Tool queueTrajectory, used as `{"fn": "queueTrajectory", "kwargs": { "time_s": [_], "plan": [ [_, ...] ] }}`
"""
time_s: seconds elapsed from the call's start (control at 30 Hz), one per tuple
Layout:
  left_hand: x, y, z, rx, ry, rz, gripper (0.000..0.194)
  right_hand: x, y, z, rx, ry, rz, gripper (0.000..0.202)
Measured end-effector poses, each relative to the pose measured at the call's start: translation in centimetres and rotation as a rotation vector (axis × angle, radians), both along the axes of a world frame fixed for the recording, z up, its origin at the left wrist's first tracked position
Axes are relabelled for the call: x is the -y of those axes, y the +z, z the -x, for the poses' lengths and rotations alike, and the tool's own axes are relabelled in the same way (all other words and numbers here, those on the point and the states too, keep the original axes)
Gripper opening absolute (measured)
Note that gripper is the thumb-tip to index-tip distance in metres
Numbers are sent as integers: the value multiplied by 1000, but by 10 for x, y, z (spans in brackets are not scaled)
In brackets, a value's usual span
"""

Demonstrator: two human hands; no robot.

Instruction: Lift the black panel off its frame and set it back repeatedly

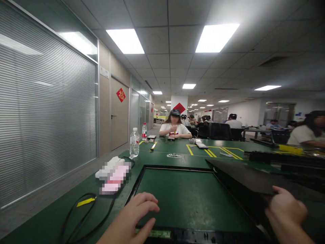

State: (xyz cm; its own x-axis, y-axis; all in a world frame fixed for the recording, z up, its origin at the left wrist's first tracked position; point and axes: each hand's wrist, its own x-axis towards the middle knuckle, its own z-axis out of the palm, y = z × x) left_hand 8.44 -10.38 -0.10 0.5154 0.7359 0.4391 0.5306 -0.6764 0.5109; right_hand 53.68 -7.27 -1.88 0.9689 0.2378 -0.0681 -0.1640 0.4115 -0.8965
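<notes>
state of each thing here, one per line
Left hand: open, fingers bent
Right hand: gripping
Black panel: tilted, held
Black frame: lying flat
White-capped bottle: upright, closed
Red-capped bottle: upright, closed
Black cable: loosely looped
Door: shut
Ceiling lights: on

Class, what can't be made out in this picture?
All in the head view:
Right hand: fingers mostly hidden by the dark panel.
Black frame: near left corner hidden behind left hand and forearm.
Pink item: surface details pixelated.
Clear bottle: label writing too small.
</notes>
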Motion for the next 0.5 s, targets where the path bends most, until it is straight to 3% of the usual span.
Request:
{"fn": "queueTrajectory", "kwargs": {
  "time_s": [0.07,0.2,0.37,0.5],
  "plan": [
    [-7,10,1,-16,-25,28,25,2,9,14,-90,-101,-18,24],
    [-35,19,2,-34,-43,26,30,3,18,27,-152,-59,-26,24],
    [-76,-7,9,-23,136,-58,35,-3,10,17,-194,-54,16,24],
    [-92,-31,20,-25,250,4,37,-8,0,6,-211,-3,35,20]
  ]
}}
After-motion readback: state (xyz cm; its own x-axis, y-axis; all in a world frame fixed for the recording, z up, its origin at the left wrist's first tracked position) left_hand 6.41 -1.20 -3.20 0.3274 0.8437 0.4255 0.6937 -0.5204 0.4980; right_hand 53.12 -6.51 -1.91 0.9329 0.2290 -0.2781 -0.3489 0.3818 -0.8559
